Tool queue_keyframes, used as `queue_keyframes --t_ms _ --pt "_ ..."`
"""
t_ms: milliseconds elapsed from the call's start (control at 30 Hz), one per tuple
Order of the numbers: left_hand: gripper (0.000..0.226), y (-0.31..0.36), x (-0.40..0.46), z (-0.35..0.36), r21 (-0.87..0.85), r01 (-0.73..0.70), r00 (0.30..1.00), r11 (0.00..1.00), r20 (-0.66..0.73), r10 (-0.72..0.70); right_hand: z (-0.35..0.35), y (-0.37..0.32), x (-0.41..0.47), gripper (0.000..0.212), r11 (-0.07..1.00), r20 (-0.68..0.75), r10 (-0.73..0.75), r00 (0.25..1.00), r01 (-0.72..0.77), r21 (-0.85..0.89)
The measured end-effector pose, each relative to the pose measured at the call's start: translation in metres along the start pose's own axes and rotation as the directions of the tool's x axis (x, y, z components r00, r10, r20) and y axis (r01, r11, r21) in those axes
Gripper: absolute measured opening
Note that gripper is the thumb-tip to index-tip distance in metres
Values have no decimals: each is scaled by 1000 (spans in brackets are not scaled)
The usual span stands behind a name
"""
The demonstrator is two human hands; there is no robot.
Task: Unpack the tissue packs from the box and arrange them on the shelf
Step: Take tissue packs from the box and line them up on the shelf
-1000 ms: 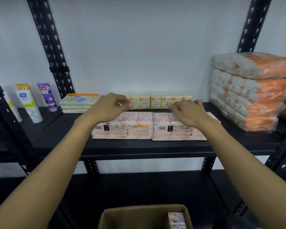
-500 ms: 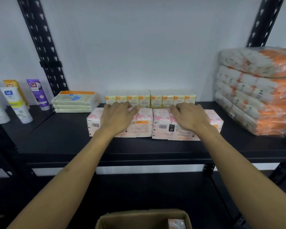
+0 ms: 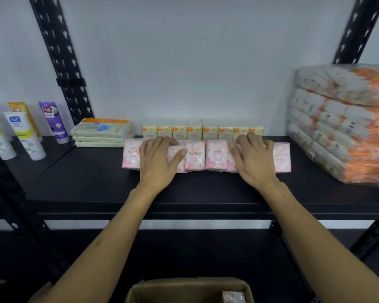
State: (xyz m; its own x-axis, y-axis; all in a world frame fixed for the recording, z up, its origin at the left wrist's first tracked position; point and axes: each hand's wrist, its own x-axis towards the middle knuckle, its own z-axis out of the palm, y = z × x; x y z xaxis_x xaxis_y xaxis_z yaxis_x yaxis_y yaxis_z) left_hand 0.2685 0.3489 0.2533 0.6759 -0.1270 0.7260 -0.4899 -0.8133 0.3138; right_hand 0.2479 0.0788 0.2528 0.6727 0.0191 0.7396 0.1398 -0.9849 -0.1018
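Pink tissue packs (image 3: 195,155) stand in a row on the shelf (image 3: 96,182), left hand (image 3: 160,162) and right hand (image 3: 253,162) pressing flat-fingered on them. Nearer than both hands, the box (image 3: 190,290) holds at least one more pack (image 3: 233,297).

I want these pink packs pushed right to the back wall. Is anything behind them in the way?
Yes. A row of yellow tissue packs stands directly behind the pink packs, between them and the wall.
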Motion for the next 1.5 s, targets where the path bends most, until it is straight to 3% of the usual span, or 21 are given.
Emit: queue_keyframes --t_ms 433,633,800,867,967,1233,1400,1500 --pt "35 16 -27 -21 94 41 999 995 16 -42 -26 -13 -43 39 996 6 35 999 -35 79" --pt "37 20 11 -56 163 -67 952 984 305 14 -58 -10 -25 43 997 206 14 978 -30 74" --pt "40 24 45 -47 174 -28 942 984 334 -32 -62 -13 24 46 997 230 57 971 -68 40" --pt "50 18 52 -37 223 41 906 974 402 -130 -53 -13 35 53 994 404 95 910 -110 13" --pt "74 8 56 -20 342 138 795 929 521 -310 -40 -12 39 49 989 614 134 778 -144 -35" --pt "62 9 46 -7 364 125 938 923 261 -230 -20 -8 41 44 993 423 120 898 -114 -39" --pt "62 9 42 0 379 130 971 916 138 -195 -13 -9 39 37 995 306 92 948 -81 -51" --pt "58 8 33 1 370 109 988 923 62 -142 -9 -7 33 44 997 206 68 976 -60 -47"
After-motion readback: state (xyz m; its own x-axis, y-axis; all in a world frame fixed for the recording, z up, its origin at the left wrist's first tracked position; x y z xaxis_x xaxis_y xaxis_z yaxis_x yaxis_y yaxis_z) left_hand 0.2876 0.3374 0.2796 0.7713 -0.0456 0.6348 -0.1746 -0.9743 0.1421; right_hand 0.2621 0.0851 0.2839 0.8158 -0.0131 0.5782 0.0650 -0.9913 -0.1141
